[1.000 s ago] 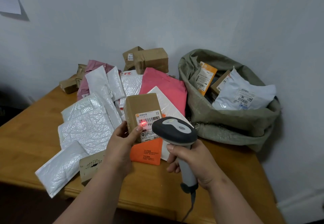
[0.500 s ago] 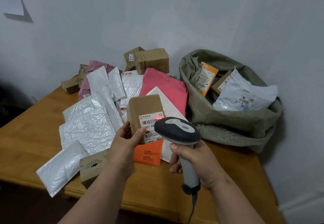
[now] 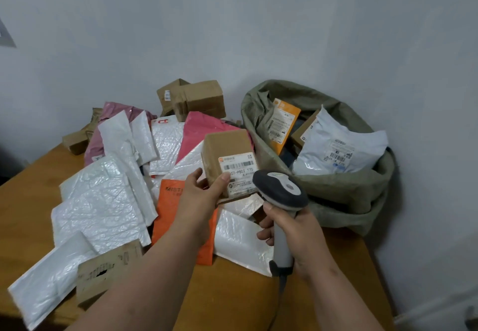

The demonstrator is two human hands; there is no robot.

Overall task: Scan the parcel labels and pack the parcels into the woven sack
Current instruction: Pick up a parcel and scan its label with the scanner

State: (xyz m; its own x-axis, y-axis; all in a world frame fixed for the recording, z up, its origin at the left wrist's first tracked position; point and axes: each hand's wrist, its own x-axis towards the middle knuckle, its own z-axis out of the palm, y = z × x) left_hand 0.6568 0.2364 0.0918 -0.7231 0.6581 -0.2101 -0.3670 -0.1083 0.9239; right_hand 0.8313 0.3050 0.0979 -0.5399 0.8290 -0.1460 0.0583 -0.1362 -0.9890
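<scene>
the left hand (image 3: 204,193) grips a small brown box (image 3: 227,149) up off the table (image 3: 33,183), thumb on the label (image 3: 239,169), fingers round the far side, label face turned toward the person. the right hand (image 3: 297,237) is wrapped round the grey handle of the scanner (image 3: 280,188), whose head sits just beside the box's lower right corner. no red light shows on the barcode, so i judge this one is ready for the green sack (image 3: 344,193), which stands open just to the right with an orange packet (image 3: 283,123) and a white bag (image 3: 338,147) already inside. to do it well: swing the box right, clear the scanner head and the sack's near rim, and set it down low into the gap in the middle rather than dropping it on the soft bag. keep the scanner back, cord slack. plenty of white padded envelopes (image 3: 101,201) and a pink one (image 3: 204,131) lie waiting on the table.
</scene>
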